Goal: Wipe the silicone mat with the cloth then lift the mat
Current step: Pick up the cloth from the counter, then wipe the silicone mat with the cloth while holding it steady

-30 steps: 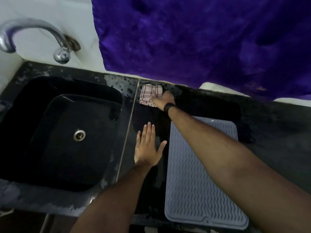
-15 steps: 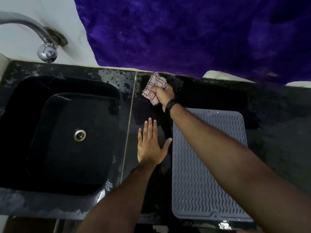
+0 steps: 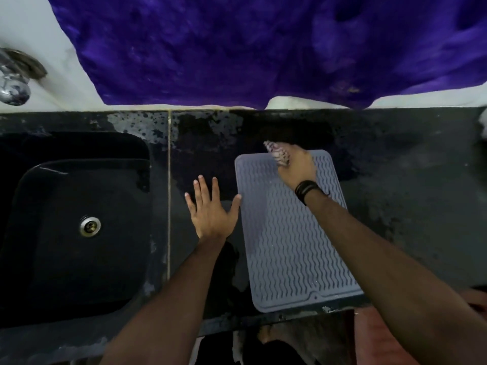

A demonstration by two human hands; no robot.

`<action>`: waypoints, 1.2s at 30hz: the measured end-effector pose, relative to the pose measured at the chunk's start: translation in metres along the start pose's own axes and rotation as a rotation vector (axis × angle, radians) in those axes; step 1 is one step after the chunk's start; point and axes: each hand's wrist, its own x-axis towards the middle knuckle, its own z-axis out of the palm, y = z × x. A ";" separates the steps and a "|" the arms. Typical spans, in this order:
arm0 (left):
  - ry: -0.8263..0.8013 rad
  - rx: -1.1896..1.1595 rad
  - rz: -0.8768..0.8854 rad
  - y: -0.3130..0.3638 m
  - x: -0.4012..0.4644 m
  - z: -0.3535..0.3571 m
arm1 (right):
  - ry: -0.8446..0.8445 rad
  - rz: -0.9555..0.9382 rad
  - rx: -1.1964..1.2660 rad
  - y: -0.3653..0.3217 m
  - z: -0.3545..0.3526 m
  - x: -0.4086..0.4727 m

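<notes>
A grey silicone mat (image 3: 287,248) with wavy ridges lies flat on the black counter, its long side running away from me. My right hand (image 3: 296,167) is closed on a bunched pink checked cloth (image 3: 278,154) over the mat's far edge; whether the cloth touches the mat I cannot tell. My left hand (image 3: 209,209) rests palm down on the counter just left of the mat, fingers spread, thumb tip against the mat's left edge.
A black sink (image 3: 76,219) with a metal drain (image 3: 90,226) fills the left side. A chrome tap (image 3: 13,85) sticks out at the far left. A purple cloth (image 3: 263,48) hangs on the white wall behind. The counter's front edge (image 3: 263,316) runs just below the mat.
My right hand picked the cloth up from the counter's far side and carried it right and nearer, onto the mat's far end. My left hand stayed flat beside the mat.
</notes>
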 end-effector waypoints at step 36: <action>-0.099 0.247 0.153 0.005 0.007 0.015 | -0.122 -0.460 -0.511 -0.026 0.076 -0.005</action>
